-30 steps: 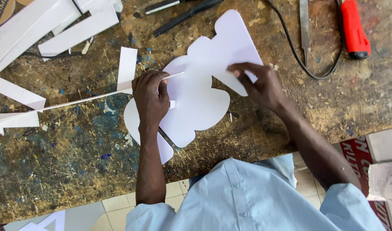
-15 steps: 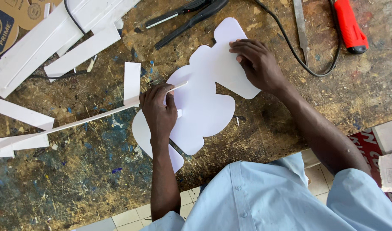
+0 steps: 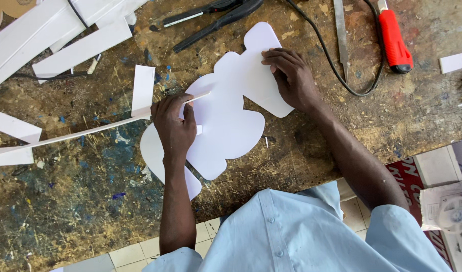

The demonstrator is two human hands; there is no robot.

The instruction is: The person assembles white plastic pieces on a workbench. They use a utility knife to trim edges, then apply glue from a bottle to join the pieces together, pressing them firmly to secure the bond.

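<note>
I see the white cut-out sheet (image 3: pixel 231 121), lobed like a cloud, lying flat on the paint-stained counter (image 3: pixel 79 201), near its front edge. Over the last second my right hand (image 3: pixel 291 75) has slid from the sheet's right lobe up to its top lobe, where it now presses flat with fingers spread, released rather than clenched. My left hand (image 3: pixel 174 126) has barely shifted; its grip is closed around a long thin white strip (image 3: pixel 79 132) laid along the sheet's left edge, possibly with a small tool tucked inside, though I cannot tell. White offcuts (image 3: pixel 79 48), black pliers (image 3: pixel 216 15) and a red-handled cutter (image 3: pixel 394 43) lie beyond.
</note>
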